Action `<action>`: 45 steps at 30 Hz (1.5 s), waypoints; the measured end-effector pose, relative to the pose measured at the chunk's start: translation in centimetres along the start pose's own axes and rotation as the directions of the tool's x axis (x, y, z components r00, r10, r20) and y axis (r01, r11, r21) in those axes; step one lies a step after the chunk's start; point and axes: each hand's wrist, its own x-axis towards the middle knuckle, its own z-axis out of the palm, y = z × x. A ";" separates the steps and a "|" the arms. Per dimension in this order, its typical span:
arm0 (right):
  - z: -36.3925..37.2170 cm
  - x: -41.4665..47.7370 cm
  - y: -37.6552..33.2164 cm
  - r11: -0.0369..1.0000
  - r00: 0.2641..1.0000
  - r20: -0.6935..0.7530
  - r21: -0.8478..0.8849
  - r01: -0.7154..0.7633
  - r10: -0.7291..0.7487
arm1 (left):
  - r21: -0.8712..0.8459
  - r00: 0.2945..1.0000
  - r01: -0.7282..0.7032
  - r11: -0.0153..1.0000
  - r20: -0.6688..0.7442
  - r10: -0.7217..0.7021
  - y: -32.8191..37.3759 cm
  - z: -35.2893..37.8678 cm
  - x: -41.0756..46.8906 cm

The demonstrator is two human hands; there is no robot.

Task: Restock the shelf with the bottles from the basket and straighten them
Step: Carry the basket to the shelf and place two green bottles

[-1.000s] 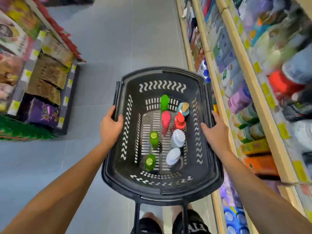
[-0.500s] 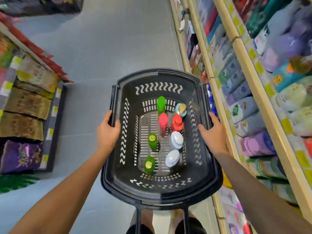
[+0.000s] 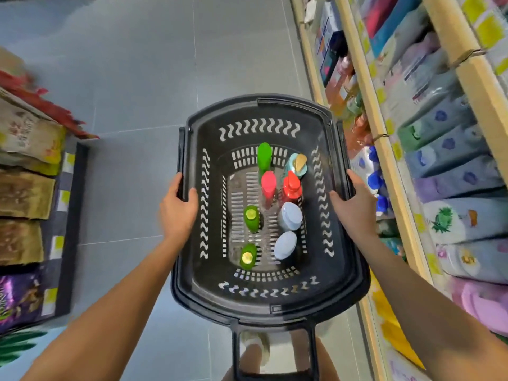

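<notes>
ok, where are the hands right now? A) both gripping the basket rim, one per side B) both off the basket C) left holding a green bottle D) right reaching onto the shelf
A: the left hand and right hand each clasp a side rim of the basket, with all bottles inside it.

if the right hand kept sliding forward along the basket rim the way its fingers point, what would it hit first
Probably nothing soon: the right hand has bare basket rim ahead up to the far corner. The shelf looks close on its right, though depth is unclear.

Grey tiled floor [image 3: 137, 78] (blurred stocked racks [image 3: 30, 188] either side).
</notes>
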 end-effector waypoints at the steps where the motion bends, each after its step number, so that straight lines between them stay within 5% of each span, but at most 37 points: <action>1: 0.8 1.4 0.3 1.000 1.000 0.000 0.000 -0.003 0.003 | -0.006 1.000 0.005 1.000 0.002 -0.005 -0.4 1.0 1.0; 22: 10.9 20.4 3.6 1.000 1.000 -0.007 -0.002 0.015 -0.015 | -0.033 1.000 0.008 0.999 0.005 -0.008 -2.8 15.8 16.0; 45: 12.7 24.8 8.2 0.991 0.991 -0.026 -0.015 0.131 -0.132 | -0.029 0.998 0.061 0.998 0.020 -0.060 -4.3 21.4 17.3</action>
